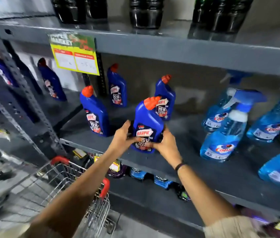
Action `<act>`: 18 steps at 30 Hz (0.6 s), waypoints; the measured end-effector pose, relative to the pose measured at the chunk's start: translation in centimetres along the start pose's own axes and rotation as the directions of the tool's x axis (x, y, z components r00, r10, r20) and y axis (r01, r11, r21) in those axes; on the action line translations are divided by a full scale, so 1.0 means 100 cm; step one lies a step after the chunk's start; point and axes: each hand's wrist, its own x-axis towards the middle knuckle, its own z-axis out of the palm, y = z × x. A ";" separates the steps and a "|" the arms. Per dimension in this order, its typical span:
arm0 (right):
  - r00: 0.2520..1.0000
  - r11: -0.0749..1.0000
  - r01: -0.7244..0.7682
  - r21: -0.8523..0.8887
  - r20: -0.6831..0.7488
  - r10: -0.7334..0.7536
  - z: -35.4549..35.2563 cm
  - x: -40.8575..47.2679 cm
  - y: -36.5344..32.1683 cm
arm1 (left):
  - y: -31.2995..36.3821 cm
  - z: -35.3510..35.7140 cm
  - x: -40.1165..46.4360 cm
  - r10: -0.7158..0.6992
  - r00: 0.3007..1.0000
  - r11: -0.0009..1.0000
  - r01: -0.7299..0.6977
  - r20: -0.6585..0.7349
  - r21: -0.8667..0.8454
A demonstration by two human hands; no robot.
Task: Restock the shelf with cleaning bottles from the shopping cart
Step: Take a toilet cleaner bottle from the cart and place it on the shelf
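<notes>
A dark blue Harpic bottle (pixel 147 120) with an orange-red cap stands at the front of the grey middle shelf (pixel 178 162). My left hand (pixel 123 135) grips its left side and my right hand (pixel 165 142) grips its right side, fingers across the label. Three more Harpic bottles stand on the same shelf: one to the left (pixel 95 112), one behind at the back (pixel 117 85), one just behind right (pixel 165 95). The wire shopping cart (pixel 77 186) with red handle corners sits below left; its contents are not visible.
Light blue spray bottles (pixel 225 134) fill the right part of the shelf. More blue bottles (pixel 51 79) stand in the bay to the left past the slotted upright (pixel 22 86). Black bottles (pixel 146 12) line the shelf above. A yellow price tag (pixel 75 54) hangs from its edge. Packs sit on the shelf below.
</notes>
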 end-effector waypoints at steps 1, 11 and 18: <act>1.000 1.000 -0.010 -0.010 -0.011 0.010 -0.002 0.006 0.002 | -0.001 0.005 0.009 0.004 1.000 1.000 -0.004 0.014 0.010; 0.999 0.997 -0.027 -0.067 -0.039 0.025 0.000 0.021 0.026 | -0.019 0.023 0.032 -0.007 0.993 0.999 0.013 0.120 -0.051; 0.995 0.973 -0.104 -0.205 -0.010 0.104 0.004 0.006 0.053 | -0.045 0.030 0.028 -0.114 0.974 0.982 0.080 0.197 0.172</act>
